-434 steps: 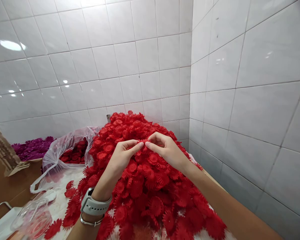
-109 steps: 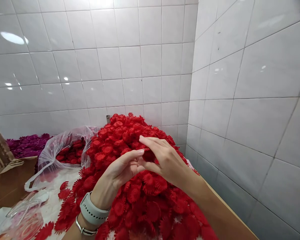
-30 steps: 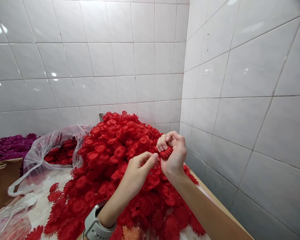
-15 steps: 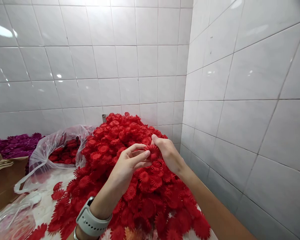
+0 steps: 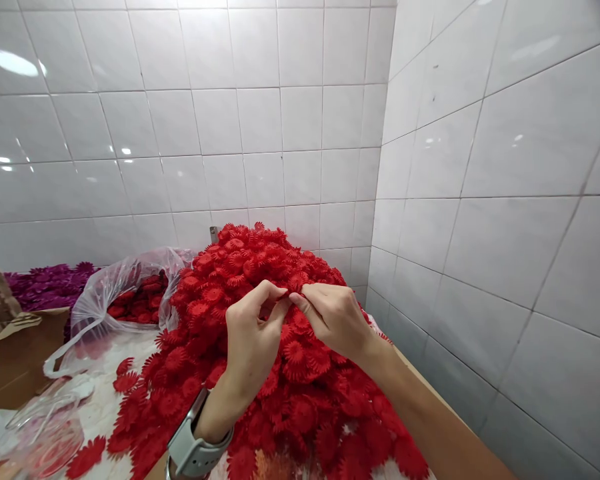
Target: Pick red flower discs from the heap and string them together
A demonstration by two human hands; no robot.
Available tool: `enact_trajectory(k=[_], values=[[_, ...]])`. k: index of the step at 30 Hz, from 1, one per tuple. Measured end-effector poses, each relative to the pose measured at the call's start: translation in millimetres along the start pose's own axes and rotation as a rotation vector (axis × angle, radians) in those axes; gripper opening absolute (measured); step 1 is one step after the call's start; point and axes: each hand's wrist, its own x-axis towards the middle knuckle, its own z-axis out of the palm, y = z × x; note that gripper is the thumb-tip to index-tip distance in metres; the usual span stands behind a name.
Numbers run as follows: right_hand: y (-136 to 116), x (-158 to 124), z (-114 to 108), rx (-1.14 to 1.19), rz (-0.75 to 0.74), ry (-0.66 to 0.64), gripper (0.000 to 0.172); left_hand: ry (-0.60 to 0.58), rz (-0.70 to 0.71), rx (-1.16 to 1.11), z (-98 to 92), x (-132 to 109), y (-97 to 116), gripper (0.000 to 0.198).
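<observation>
A red flower piece (image 5: 289, 293), mostly hidden by my fingers, sits at my fingertips in front of the red pile (image 5: 305, 387). My left hand (image 5: 253, 333) pinches it, thumb against forefinger; my right hand (image 5: 335, 317) closes on its other side, thumb pressed in, fingers curled. Left of the pile, a clear plastic bag (image 5: 96, 303) gapes.

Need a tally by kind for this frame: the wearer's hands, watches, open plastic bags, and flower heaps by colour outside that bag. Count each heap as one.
Hands: 2 (left hand, right hand)
Watches: 1 (pale-strapped watch)
Open plastic bags: 1 (see-through bag)
Red heaps: 1 (red heap)
Purple heaps: 1 (purple heap)
Total: 6
</observation>
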Motion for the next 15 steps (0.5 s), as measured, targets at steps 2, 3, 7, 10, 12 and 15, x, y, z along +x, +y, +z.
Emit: enact_trajectory(k=[2,3,7,10,12,15], values=[[-2,0,-3,-0.020,0.001,-0.009,0.039,-0.017,0.008,-0.039,-3.1,4,0,0.006],[-2,0,-6,0.008,0.027,-0.036,0.039,-0.062,-0.013,-0.092,-5.2,7,0,0.004],[0,3,-19,0.311,0.213,-0.181,0.040,-0.238,-0.174,-0.315,-13.2,18,1,0.012],[1,3,-22,0.522,0.272,-0.273,0.041,-0.254,-0.271,-0.429,-16.5,21,1,0.017],[0,3,-20,0.617,0.294,-0.278,0.040,-0.308,-0.349,-0.504,-18.2,21,-1,0.018],[-3,1,-16,0.784,0.305,-0.275,0.039,-0.481,-0.464,-0.595,-21.2,23,-3,0.022]])
